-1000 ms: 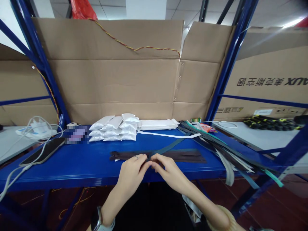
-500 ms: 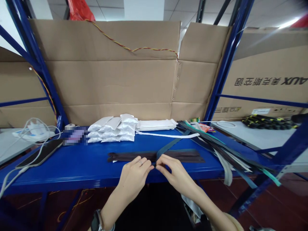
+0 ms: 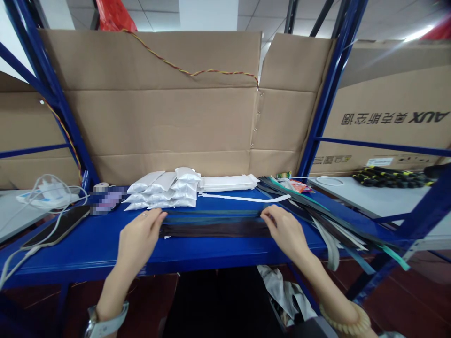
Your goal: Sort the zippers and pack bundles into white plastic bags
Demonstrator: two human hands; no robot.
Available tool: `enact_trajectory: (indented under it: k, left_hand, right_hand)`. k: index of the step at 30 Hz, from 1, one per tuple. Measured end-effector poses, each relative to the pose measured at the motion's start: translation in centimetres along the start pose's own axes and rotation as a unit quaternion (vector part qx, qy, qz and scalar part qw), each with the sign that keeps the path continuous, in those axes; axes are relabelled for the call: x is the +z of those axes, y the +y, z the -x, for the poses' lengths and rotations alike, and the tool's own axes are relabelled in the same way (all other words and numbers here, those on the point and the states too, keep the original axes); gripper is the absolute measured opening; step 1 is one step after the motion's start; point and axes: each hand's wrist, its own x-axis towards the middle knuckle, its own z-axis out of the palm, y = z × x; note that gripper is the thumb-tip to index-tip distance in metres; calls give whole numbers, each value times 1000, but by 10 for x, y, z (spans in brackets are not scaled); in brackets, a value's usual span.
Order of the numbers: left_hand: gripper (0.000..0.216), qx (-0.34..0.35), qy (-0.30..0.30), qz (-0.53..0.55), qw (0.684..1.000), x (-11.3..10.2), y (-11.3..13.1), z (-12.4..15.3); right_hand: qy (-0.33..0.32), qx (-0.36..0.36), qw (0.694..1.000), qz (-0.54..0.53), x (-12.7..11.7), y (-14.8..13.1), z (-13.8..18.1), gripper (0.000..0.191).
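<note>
A blue-grey zipper [image 3: 214,218] is stretched sideways between my two hands, just above the shelf. My left hand [image 3: 141,237] pinches its left end between thumb and fingers. At the other end, my right hand [image 3: 284,230] has the same pinch. Directly in front of it, dark brown zippers [image 3: 216,230] lie flat on the blue shelf, their ends partly covered by my hands. To the right, a loose bundle of long zippers [image 3: 317,211] in dark, white and green colours hangs over the shelf's front edge.
Stacked white packets [image 3: 165,188] and a flat white bundle [image 3: 229,182] sit against the cardboard. A white strip [image 3: 244,198] lies before them. At left are a phone [image 3: 58,225] and white cables [image 3: 52,230]. Blue posts [image 3: 327,84] frame the shelf.
My hands have moved apart, left hand leftward and right hand rightward, from close together at the middle. The blue-grey zipper has gone from lying bent to stretched straight between them.
</note>
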Motion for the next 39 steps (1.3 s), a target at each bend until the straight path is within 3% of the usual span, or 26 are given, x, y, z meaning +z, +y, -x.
enact_trajectory:
  k: [4, 8, 13, 17, 20, 22, 26, 29, 32, 39]
  left_hand:
    - [39, -125, -37, -45, 990, -5, -39, -7]
    - [42, -158, -44, -52, 985, -7, -51, -7]
    - [43, -168, -73, -57, 981, -9, -41, -7]
    - [38, -164, -54, -31, 985, -6, -29, -6]
    - [34, -129, 10, 3, 992, -1, -6, -3]
    - [28, -78, 17, 66, 995, 2, 18, 1]
    - [26, 66, -96, 244, 963, 6, 74, 18]
    - [21, 110, -137, 278, 944, 10, 103, 30]
    - [17, 118, -144, 261, 947, 14, 115, 36]
    - [24, 187, -122, 206, 953, 18, 112, 36]
  right_hand:
    - [50, -6, 998, 46, -3, 38, -6, 18]
    - [74, -27, 997, 24, -8, 49, -8, 18]
    - [-7, 32, 993, -113, -16, 35, -9, 15]
    - [-79, 96, 960, -249, -20, 19, -7, 26]
    - [-113, 116, 918, -362, -18, -2, -5, 33]
    - [-127, 120, 885, -430, -17, -21, -3, 36]
    - [-143, 109, 845, -504, -15, -60, 6, 36]
    - [-165, 105, 818, -541, -14, -80, 14, 33]
    - [-184, 106, 797, -565, -12, -90, 20, 33]
    - [-195, 119, 788, -572, -6, -95, 22, 26]
